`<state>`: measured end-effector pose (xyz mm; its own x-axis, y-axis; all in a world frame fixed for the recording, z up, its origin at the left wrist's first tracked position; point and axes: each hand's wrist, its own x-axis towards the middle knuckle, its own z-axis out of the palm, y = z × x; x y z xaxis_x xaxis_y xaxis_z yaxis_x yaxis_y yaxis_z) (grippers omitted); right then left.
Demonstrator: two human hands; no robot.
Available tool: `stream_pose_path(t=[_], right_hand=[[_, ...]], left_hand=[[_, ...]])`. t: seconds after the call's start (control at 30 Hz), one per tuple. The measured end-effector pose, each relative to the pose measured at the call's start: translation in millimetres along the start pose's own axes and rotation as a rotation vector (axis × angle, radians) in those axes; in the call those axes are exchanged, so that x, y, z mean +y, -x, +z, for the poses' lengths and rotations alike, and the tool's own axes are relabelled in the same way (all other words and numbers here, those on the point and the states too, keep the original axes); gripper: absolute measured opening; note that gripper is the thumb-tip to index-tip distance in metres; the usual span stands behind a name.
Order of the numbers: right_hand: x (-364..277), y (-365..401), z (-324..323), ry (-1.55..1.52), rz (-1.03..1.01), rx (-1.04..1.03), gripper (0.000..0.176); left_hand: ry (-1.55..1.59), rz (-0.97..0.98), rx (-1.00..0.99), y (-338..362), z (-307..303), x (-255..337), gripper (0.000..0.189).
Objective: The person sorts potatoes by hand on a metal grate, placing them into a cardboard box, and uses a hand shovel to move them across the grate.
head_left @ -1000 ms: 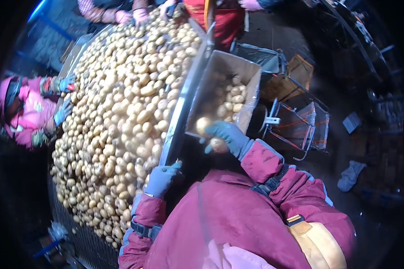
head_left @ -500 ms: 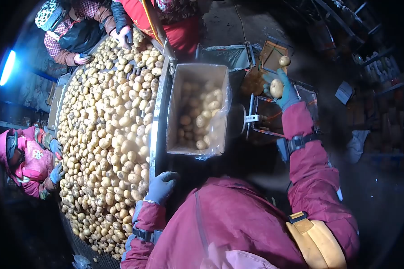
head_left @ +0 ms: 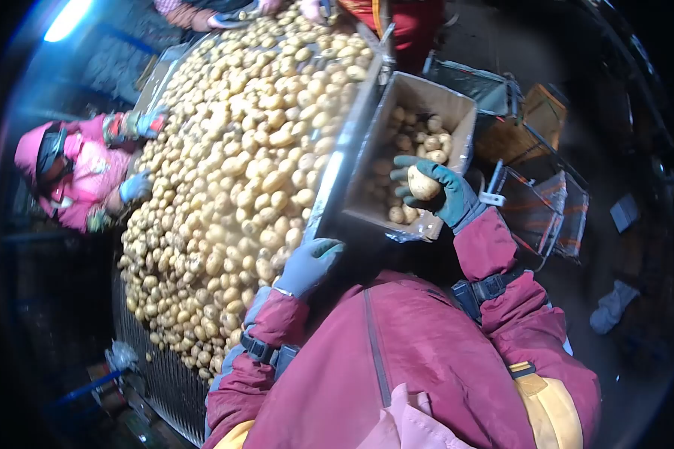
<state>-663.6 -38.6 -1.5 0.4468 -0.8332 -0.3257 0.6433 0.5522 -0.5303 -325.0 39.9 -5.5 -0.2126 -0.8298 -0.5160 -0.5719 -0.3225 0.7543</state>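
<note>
My right hand [head_left: 449, 196], in a grey and green glove, holds a pale potato [head_left: 424, 182] against the palm, with the fingers curved round it. It hovers over the cardboard box [head_left: 455, 107], which is lined with clear plastic and holds several potatoes. My left hand [head_left: 311, 267], in a grey glove, is at the metal rim [head_left: 332, 179] of the sorting table, close to the potato pile [head_left: 247, 179]. Its fingers are curled in, and I cannot see whether anything is inside them.
Across the table a person in pink [head_left: 82, 168] has both gloved hands at the pile; other people's hands are at its far end. Right of the box stand a green-lined bin [head_left: 475, 86] and a wire-framed bag [head_left: 535, 206]. Dark slats [head_left: 157, 374] show at the table's near end.
My right hand has swung left from above the bins to over the box, still with a potato. The potato beyond its fingertips is gone from view. The camera view has turned.
</note>
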Motion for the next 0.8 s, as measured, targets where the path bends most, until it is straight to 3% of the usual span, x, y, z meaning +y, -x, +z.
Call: stream_pose_path(t=[0.03,0.07,0.1,0.23,0.3,0.37,0.47,0.57,0.63,0.7,0.8], right_hand=[[6.0,-8.1,0.1,0.071,0.051,-0.025,0.048],[7.5,-4.0,22.9,0.196,0.087,0.107,0.043],[14.4,-8.8,27.3,0.195,0.122,0.113,0.042],[20.6,-21.5,23.2,0.480,0.083,0.177,0.043],[8.3,-40.1,-7.5,0.353,0.102,0.125,0.040],[-10.5,-58.7,-30.3,0.812,-0.213,0.301,0.037],[-38.7,-72.4,-28.1,0.752,-0.327,0.405,0.033],[-20.3,-85.7,36.1,0.785,-0.124,0.306,0.031],[20.4,-112.3,48.0,0.755,-0.046,0.128,0.029],[69.6,-138.1,76.8,0.854,0.076,0.193,0.029],[117.0,-169.5,124.3,1.122,-0.185,0.002,0.036]], left_hand=[[0.005,0.016,0.017,1.3,-1.1,-6.3,0.028],[0.019,0.005,0.039,8.2,-5.3,-1.1,0.030],[0.028,-0.005,0.043,12.7,-9.3,-2.1,0.030],[0.093,-0.046,0.154,36.0,-33.1,-15.9,0.030],[0.167,-0.023,0.216,42.0,-47.4,-33.2,0.030],[0.110,-0.051,0.380,51.3,-73.1,-36.3,0.028],[0.295,-0.043,0.592,59.4,-108.1,-68.7,0.028],[0.434,-0.069,0.737,60.0,-135.6,-98.1,0.029],[0.363,-0.052,0.733,55.6,-149.6,-113.3,0.029],[0.460,-0.029,0.693,51.7,-149.3,-100.5,0.028],[0.528,-0.047,0.626,42.9,-144.9,-90.3,0.026]])
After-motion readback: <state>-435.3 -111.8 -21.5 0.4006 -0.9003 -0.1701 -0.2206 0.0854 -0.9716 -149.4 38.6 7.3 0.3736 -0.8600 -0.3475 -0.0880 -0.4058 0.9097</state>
